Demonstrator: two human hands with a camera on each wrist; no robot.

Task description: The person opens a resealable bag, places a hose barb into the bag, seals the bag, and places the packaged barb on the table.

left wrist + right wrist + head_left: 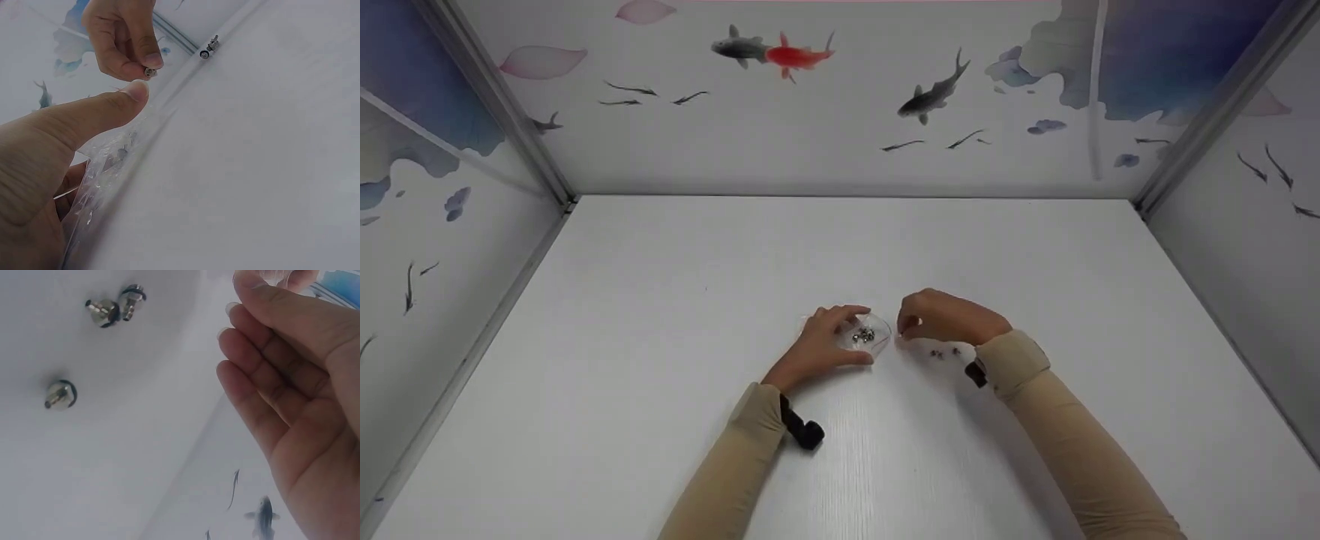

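A clear plastic bag (883, 330) lies on the table with several small metal fittings (864, 335) inside. My left hand (819, 345) holds the bag, fingers at its far side and thumb at the near side; in the left wrist view the thumb stretches above the crinkled film. To the right of the bag, my right hand (949, 315) pinches one metal fitting (150, 72) between thumb and index finger, close to the left thumb tip. Three loose fittings (61, 395), each with a nozzle and a dark ring, lie on the table under the right wrist.
The white table (660, 270) is bounded by a back wall (825, 142) and side walls printed with fish and petals. Metal frame posts (521, 127) stand at the rear corners. Each wrist carries a small black camera (808, 435) on a strap.
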